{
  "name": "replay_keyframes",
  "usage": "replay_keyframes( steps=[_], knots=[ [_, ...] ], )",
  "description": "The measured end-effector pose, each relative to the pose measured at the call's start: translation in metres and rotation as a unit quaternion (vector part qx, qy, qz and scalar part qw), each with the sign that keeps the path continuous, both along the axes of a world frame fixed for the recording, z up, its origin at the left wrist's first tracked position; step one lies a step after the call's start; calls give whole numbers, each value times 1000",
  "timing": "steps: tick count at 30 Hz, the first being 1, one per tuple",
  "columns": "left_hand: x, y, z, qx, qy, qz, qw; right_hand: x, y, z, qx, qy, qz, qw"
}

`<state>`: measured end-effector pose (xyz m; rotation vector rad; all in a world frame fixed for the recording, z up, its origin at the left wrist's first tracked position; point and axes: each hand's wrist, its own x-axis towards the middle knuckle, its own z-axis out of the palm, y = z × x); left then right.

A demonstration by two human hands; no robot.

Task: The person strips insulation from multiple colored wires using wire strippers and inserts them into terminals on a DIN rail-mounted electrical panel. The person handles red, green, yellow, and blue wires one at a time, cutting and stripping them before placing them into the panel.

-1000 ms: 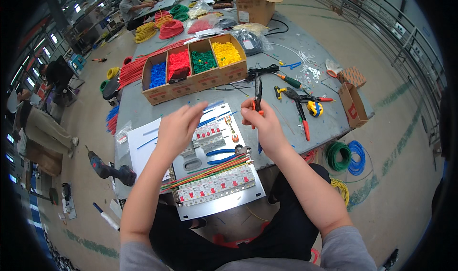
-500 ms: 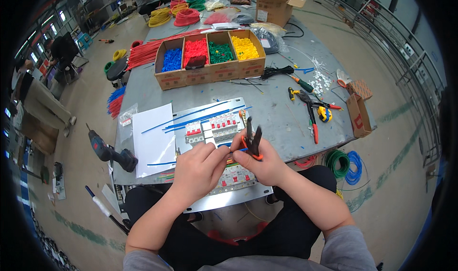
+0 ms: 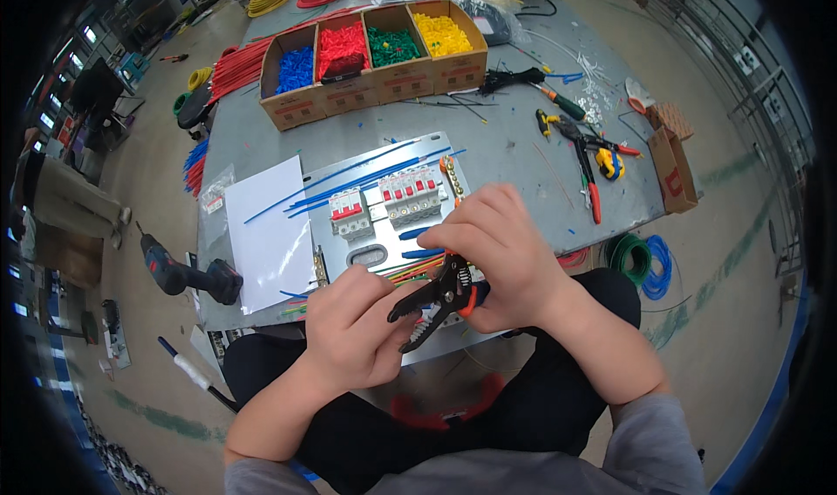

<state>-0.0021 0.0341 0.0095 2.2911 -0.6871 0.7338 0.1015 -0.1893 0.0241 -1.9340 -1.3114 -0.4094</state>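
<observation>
Both your hands meet near you over the metal mounting plate (image 3: 349,181): your right hand (image 3: 501,264) grips the wire strippers (image 3: 436,299), your left hand (image 3: 349,334) curls closed at their jaws. Blue wires (image 3: 366,177) and breakers (image 3: 410,194) lie beyond, a cordless drill (image 3: 187,277) left.

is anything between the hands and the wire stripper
Nothing visible. The right hand already grips the stripper by its handles, and the left hand touches its open front end, just above the metal panel.
</observation>
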Motion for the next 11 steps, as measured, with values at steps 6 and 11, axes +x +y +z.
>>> replay_keyframes(
  steps=[6,11],
  knots=[
    [1,-1,6,-28,-23,-35,999,2,0,0,3,-17,-5,1000],
    [-3,1,4,-21,-22,-41,999,1,0,-1,6,-28,-2,1000]
  ],
)
